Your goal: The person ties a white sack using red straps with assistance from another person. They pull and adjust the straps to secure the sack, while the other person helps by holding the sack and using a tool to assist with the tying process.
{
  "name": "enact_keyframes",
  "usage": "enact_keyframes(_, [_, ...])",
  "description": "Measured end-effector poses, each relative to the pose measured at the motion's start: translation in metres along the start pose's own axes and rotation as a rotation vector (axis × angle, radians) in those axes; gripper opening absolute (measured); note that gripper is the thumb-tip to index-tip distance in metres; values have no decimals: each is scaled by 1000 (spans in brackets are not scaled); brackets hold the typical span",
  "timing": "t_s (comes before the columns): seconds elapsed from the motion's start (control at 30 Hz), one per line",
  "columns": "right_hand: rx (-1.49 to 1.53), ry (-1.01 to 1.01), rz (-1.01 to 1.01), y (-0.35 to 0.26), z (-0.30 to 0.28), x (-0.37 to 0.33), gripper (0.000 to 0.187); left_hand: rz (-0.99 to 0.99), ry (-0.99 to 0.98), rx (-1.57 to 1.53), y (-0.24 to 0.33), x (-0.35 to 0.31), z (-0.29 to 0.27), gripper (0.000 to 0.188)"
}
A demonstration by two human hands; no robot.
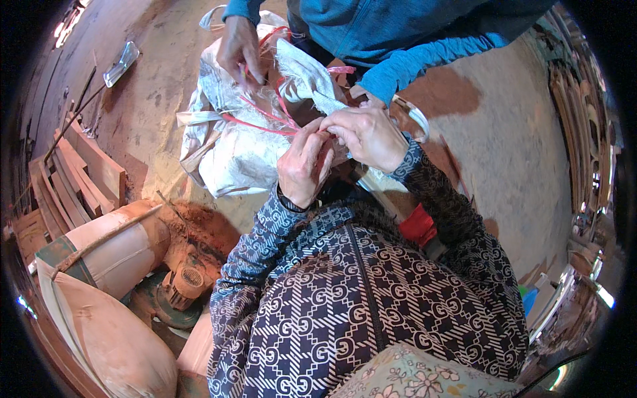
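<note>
A white woven sack (235, 162) with frayed edges stands in front of me. Red plastic string (255, 126) runs across its gathered mouth to my fingers. My left hand (304, 162) is closed, pinching the string end at the near side of the mouth. Close against it, my right hand (368, 136) is closed on a twisted edge of the sack. The fingertips of both meet, and what lies between them is partly hidden. Across from me a person in a blue top (398, 30) has one hand (240, 50) on the sack's far side; the other is mostly hidden behind my right hand.
At lower left stand a dusty machine with a motor (186, 282) and large pale dust bags (109, 331). Curved wooden planks (96, 159) are stacked at left, and more boards (570, 126) lean at right. Reddish sawdust (441, 89) covers parts of the floor.
</note>
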State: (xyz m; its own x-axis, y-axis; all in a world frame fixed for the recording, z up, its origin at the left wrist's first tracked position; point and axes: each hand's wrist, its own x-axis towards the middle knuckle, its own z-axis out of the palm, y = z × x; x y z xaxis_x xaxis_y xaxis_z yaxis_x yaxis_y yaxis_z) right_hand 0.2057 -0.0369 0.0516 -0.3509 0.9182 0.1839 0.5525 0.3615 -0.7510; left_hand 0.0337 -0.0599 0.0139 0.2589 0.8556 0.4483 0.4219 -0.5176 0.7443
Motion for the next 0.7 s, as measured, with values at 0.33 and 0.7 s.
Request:
enact_keyframes(0.33, [-68,8,-153,5,-6,-6,14,-65,-53,4,5,-2,4,18])
enact_keyframes(0.7, [-184,-11,-184,-1,-5,-6,9,-119,-35,-77,6,1,7,21])
